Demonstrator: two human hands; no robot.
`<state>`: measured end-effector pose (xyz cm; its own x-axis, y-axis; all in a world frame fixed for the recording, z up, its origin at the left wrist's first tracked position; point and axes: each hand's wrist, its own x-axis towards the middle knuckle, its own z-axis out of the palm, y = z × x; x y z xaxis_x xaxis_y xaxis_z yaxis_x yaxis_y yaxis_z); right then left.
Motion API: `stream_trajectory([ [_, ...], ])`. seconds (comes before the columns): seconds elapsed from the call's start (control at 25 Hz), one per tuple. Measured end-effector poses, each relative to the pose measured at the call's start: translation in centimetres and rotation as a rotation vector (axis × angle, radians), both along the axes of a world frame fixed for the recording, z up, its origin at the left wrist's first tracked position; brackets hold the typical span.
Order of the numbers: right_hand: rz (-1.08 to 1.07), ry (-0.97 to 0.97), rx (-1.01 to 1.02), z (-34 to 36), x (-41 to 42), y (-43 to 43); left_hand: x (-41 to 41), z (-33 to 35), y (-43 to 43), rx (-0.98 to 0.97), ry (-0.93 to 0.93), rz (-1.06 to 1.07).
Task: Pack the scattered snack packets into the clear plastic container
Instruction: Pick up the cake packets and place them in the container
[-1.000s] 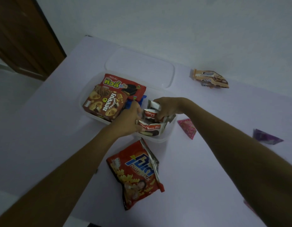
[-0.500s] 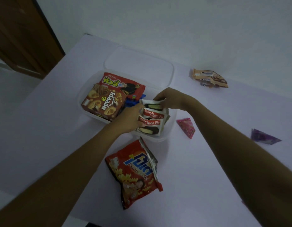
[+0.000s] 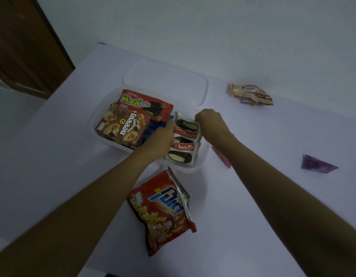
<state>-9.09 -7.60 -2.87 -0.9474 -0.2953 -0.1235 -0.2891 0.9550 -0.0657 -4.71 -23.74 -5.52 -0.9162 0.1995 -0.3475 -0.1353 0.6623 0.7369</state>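
Note:
The clear plastic container (image 3: pixel 195 168) sits mid-table and holds a red wafer pack (image 3: pixel 145 102), a brown biscuit box (image 3: pixel 121 126), blue packets (image 3: pixel 153 128) and white Choco Pie packets (image 3: pixel 183 140) at its right end. My left hand (image 3: pixel 163 136) presses the left side of the Choco Pie packets. My right hand (image 3: pixel 210 119) grips their far right edge. A red potato snack bag (image 3: pixel 163 210) lies in front of the container. An orange-brown packet (image 3: pixel 251 94), a pink packet (image 3: pixel 223 159) and a purple packet (image 3: pixel 317 163) lie to the right.
The clear lid (image 3: pixel 165 78) lies flat behind the container. The lilac table (image 3: pixel 53 166) ends at the left, with floor and a brown door (image 3: pixel 23 37) beyond. A white wall runs behind the table.
The Choco Pie packets have gone from tilted and bunched to lying flat in the container's right end. My right hand moved to their far edge; my left hand slid along their left side.

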Motion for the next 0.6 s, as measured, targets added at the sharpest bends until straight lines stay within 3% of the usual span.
stream_trajectory([
  [0.2,0.041,-0.041,0.016,0.4,0.4,-0.1,-1.1,0.5,-0.1,-0.132,0.074,-0.127],
  [0.28,0.052,-0.038,-0.023,0.5,0.6,-0.1,-1.2,0.6,0.4,-0.113,0.066,-0.1],
  [0.44,0.052,-0.049,-0.135,0.5,0.8,0.4,-0.8,0.1,1.0,-0.262,0.247,-0.027],
  [0.6,0.048,-0.133,-0.06,-0.4,1.9,0.6,0.5,-0.1,1.6,-0.439,0.261,0.061],
])
